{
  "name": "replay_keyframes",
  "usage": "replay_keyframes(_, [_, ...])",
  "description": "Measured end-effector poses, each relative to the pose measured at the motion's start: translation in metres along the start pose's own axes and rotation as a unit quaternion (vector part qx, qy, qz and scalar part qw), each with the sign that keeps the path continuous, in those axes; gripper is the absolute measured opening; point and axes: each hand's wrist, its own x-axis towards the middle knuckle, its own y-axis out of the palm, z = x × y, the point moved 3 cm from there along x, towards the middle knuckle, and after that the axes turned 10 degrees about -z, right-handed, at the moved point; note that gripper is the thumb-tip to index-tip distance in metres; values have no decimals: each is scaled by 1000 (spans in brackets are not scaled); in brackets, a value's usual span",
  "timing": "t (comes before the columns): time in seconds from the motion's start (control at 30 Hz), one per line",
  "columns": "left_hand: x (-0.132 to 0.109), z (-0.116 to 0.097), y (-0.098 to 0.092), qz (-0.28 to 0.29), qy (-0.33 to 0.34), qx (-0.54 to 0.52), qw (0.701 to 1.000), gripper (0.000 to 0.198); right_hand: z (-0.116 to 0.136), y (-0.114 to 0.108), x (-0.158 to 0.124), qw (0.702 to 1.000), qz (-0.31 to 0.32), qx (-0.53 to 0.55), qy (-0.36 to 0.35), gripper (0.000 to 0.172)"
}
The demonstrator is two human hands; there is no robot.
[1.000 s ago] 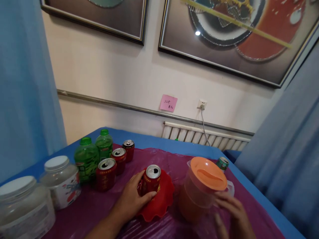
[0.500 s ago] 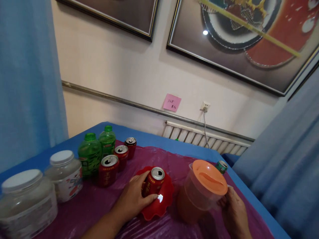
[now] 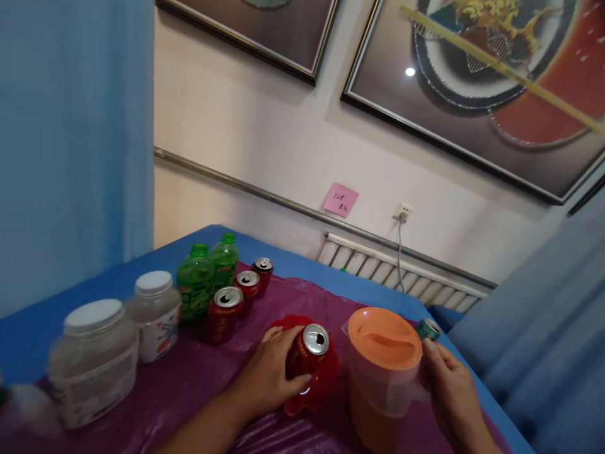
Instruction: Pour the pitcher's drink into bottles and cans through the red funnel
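My left hand (image 3: 269, 372) is wrapped around a red drink can (image 3: 307, 350), its opened silver top leaning slightly to the right. Under the can lies a red, wavy-edged dish (image 3: 326, 384); whether the can's base touches it, I cannot tell. To the right stands a clear plastic pitcher (image 3: 380, 403) with an orange lid (image 3: 385, 337) and orange-brown contents in its lower part. My right hand (image 3: 449, 384) is closed at the pitcher's handle side, hiding most of the handle. Just behind that hand is a green can (image 3: 428, 329).
Left of my hands stand several red cans (image 3: 227, 315), two green bottles (image 3: 195, 284) and two white-lidded jars (image 3: 97, 366). Purple plastic sheeting (image 3: 302, 293) covers the blue table (image 3: 198, 243). A radiator (image 3: 378, 271) runs along the wall behind; blue curtains (image 3: 75, 139) hang at both sides.
The view has shifted, so the jars, bottles and cans appear farther right. The held can leans more to the right. The pitcher's lid looks more level. Both hands keep their grips.
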Motion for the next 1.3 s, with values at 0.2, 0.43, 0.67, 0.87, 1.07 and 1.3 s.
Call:
replay_keyframes(0.2, [-1,-9,-1,33,28,-12,999,78,14,0,-3,996,47,-63,39,54])
replay_keyframes(0.43, [0,-18,-6,72,25,-31,997,70,37,-1,0,985,66,-159,-13,64])
replay_keyframes(0.67, [-2,-15,-3,85,5,-32,996,75,47,-1,2,973,95,-206,-47,61])
replay_keyframes(0.87, [-4,-12,0,83,19,-43,995,72,46,-3,3,968,92,-224,-64,56])
replay_keyframes(1.07, [-5,-10,2,86,19,-45,995,73,38,-4,5,965,109,-226,-79,56])
replay_keyframes(1.3, [-6,-9,3,86,20,-42,995,74,39,-3,5,955,128,-250,-97,56])
